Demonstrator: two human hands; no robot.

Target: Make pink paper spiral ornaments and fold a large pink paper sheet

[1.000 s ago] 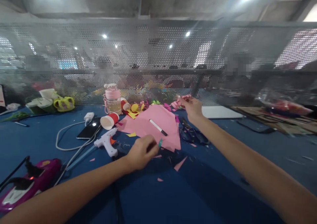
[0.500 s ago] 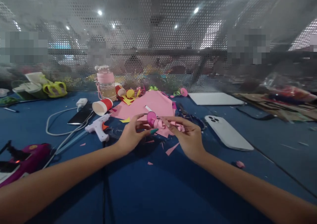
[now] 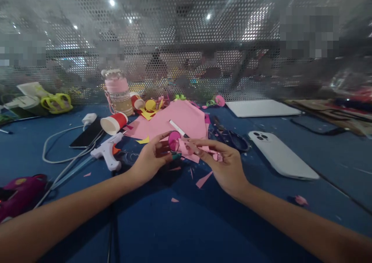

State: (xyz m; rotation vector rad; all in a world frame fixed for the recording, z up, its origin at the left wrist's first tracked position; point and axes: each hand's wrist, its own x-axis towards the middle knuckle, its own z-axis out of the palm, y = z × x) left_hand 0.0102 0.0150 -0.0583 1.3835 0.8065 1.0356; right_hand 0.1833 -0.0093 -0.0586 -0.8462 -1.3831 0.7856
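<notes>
A small pink paper craft [image 3: 185, 146] with a magenta disc [image 3: 174, 140] at one end and curled strips at the other is held between both hands above the table. My left hand [image 3: 147, 160] pinches the disc end, its teal-nailed thumb underneath and fingers partly behind it. From the other side, my right hand [image 3: 228, 164] grips the curled strips between thumb and fingers. Just behind them, a pink paper sheet [image 3: 180, 117] lies on the table with a white marker [image 3: 178, 128] on it. Pink paper scraps [image 3: 204, 180] are scattered below the hands.
Left of the hands are a white glue gun [image 3: 107, 150], a red paper cup [image 3: 118, 120], a black phone [image 3: 87, 133] with a white cable, and a pink-lidded bottle [image 3: 117, 90]. To the right lie blue-handled scissors [image 3: 236, 139], a white phone [image 3: 281, 154] and a white flat panel [image 3: 261, 109].
Both hands keep hold of the paper craft, which has turned slightly, showing more of its pink rolled part. The camera view has shifted a little, spreading the surroundings outward.
</notes>
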